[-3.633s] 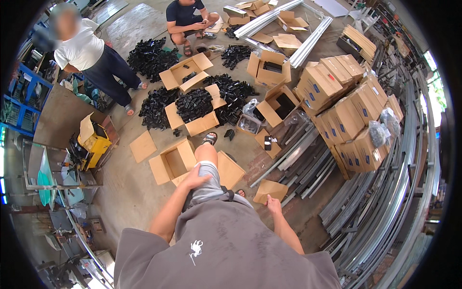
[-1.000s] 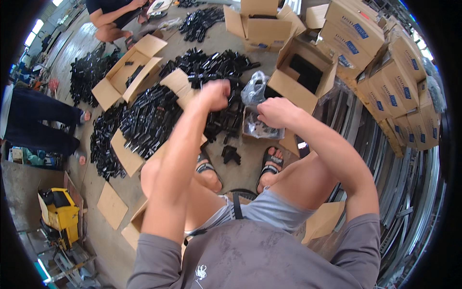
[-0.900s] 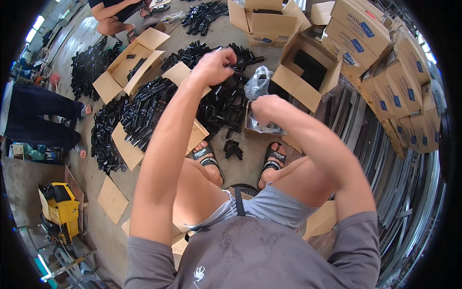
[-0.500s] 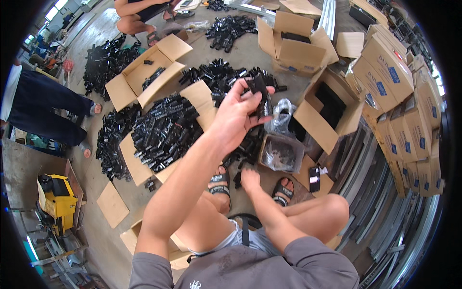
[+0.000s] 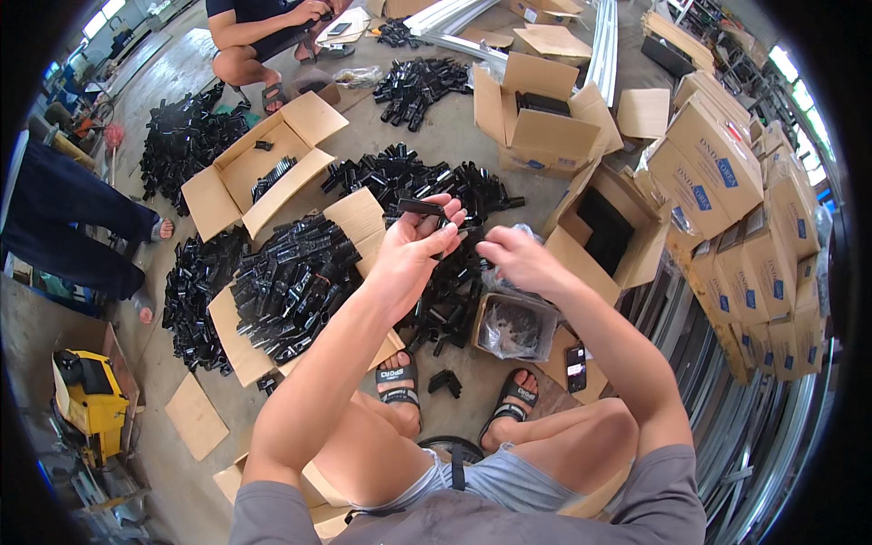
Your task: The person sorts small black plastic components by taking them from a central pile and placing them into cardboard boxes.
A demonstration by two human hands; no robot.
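My left hand [image 5: 413,259] is raised above the floor, its fingers closed round a black plastic piece [image 5: 420,208]. Just to its right, my right hand [image 5: 520,261] is closed in a pinch. A bit of something dark shows at its fingertips, too small to name. Below both hands lies a heap of similar black pieces [image 5: 445,318]. An open carton lined with clear plastic [image 5: 556,329] stands under my right hand. On the floor between my feet rests a small L-shaped black piece [image 5: 444,382].
Heaps of black pieces [image 5: 295,282] lie on the left. Open cardboard boxes [image 5: 211,202] stand at far left and right. Stacked cartons [image 5: 708,168] and long metal profiles [image 5: 699,400] line the right. A phone [image 5: 576,368] lies near my right foot. Two other people are on the left.
My left hand has come down and to the left with the black piece. My right hand has risen from the floor between my feet to beside the left.
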